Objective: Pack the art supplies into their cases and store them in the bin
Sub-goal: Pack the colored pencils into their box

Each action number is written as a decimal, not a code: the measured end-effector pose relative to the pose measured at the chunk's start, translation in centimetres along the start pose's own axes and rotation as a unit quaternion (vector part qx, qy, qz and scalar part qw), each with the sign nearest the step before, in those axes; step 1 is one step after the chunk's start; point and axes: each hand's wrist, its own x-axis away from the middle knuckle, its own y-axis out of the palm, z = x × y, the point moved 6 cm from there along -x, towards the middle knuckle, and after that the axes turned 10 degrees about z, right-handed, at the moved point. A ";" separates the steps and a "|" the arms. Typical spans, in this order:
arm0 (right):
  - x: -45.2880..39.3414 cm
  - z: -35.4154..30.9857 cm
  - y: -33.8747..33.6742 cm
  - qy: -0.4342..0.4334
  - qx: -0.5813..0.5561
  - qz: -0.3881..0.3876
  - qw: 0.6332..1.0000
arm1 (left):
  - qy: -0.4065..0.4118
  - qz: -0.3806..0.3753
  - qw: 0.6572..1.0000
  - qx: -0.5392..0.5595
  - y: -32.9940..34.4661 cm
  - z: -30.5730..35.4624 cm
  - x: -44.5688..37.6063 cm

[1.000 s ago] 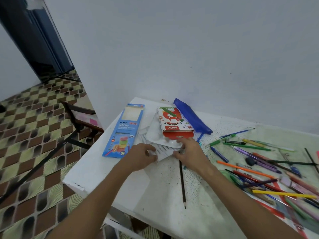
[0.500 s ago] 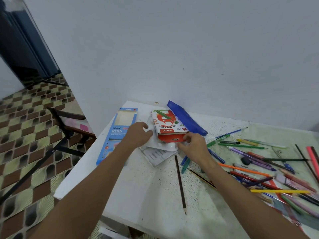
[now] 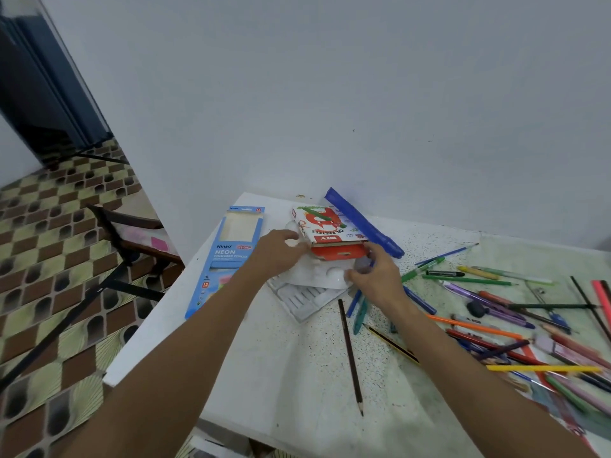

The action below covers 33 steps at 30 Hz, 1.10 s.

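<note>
A red and white oil pastels box [image 3: 325, 231] lies on a white paint palette [image 3: 322, 272] near the table's far left corner. My left hand [image 3: 276, 254] grips the palette's left edge beside the box. My right hand [image 3: 375, 276] pinches the palette's right edge just below the box. Under the palette lies a white ribbed plastic tray [image 3: 302, 299]. A blue coloured pencils box [image 3: 226, 256] lies flat to the left. A blue pencil case [image 3: 362, 221] lies behind the pastels box. Several loose pencils and pens [image 3: 496, 312] are scattered to the right.
The white table [image 3: 264, 375] stands against a pale wall; its left edge drops to a tiled floor. A dark wooden chair [image 3: 132, 233] stands left of the table. A long brown pencil [image 3: 350, 352] lies alone near the table's middle. No bin is in view.
Both hands moved away from me, from the ribbed tray to the palette's edges beside the pastels box. The camera has tilted a little; the objects on the table appear unmoved.
</note>
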 end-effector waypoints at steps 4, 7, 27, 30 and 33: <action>0.6 0.8 0.3 0.003 0.025 0.021 0.999 | -0.051 0.028 0.997 -0.059 -1.2 -4.5 -0.2; 1.5 1.1 1.1 0.007 0.028 -0.013 1.000 | -0.050 -0.040 0.989 -0.131 -0.6 -6.4 0.4; 3.4 -5.6 5.1 -0.161 0.068 -0.078 0.982 | -0.100 0.075 0.989 -0.079 -6.9 -10.2 1.4; 3.8 -7.5 9.7 -0.170 0.057 -0.135 0.975 | -0.144 0.080 0.982 -0.096 -8.6 -13.1 2.6; 3.7 -8.2 13.9 -0.150 0.099 -0.195 0.964 | -0.175 0.076 0.978 -0.085 -9.2 -14.9 4.1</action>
